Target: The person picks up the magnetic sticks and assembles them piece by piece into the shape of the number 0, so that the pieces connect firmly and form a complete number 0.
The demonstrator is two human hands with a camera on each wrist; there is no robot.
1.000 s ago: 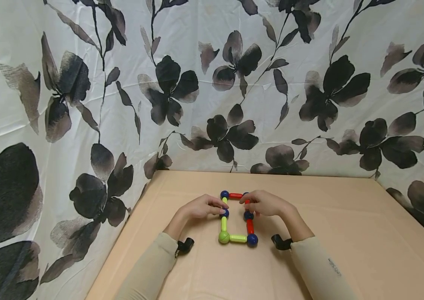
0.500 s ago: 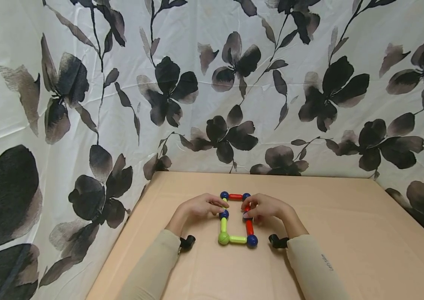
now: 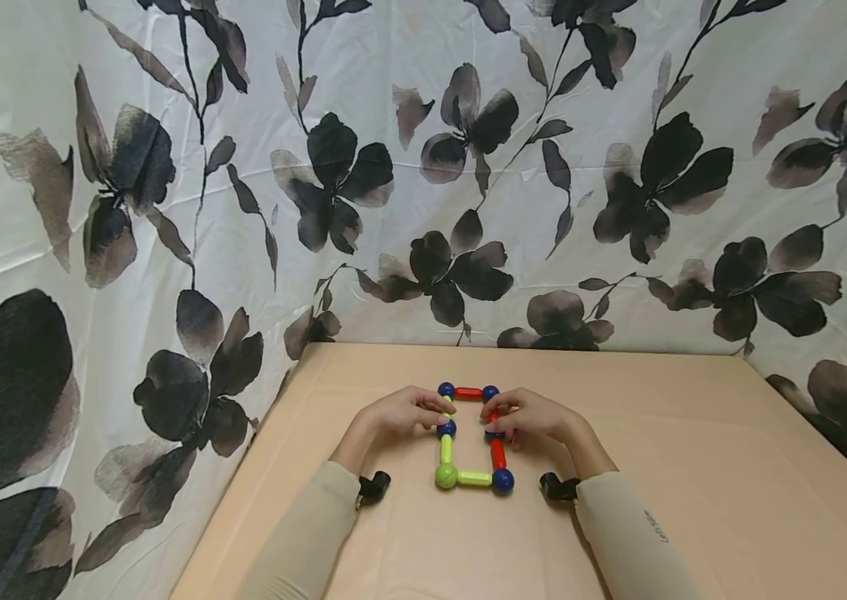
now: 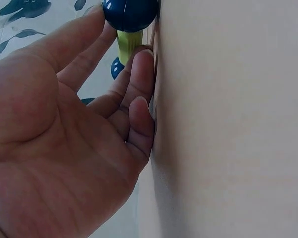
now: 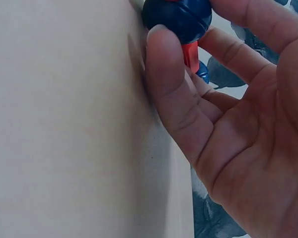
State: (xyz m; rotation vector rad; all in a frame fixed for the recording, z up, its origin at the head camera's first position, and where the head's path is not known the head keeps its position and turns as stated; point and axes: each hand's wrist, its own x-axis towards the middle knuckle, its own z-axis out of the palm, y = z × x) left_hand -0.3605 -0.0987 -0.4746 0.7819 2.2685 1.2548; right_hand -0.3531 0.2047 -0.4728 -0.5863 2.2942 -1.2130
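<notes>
A rectangle of magnetic-style sticks and balls lies on the table. Its left side has yellow-green sticks (image 3: 446, 450), its right side red sticks (image 3: 498, 454). My left hand (image 3: 401, 412) pinches the blue ball (image 4: 130, 12) midway along the left side, thumb on the ball and fingers by the yellow-green stick beyond it. Opposite, my right hand (image 3: 542, 417) grips the middle blue ball (image 5: 181, 20) of the right side, its fingers partly hiding the upper red stick. Nearest me are a yellow-green ball (image 3: 446, 475), a yellow-green stick (image 3: 474, 479) and a blue ball (image 3: 502, 481).
At the far end a red stick (image 3: 469, 392) joins two blue balls. The tan tabletop (image 3: 656, 467) spreads around the rectangle. Behind it hangs a pale cloth (image 3: 393, 292) with dark flowers. A small black device (image 3: 374, 487) sits at each wrist.
My right hand has come down and toward me from the upper red stick onto the middle blue ball, uncovering the far right ball. My left hand has kept its place.
</notes>
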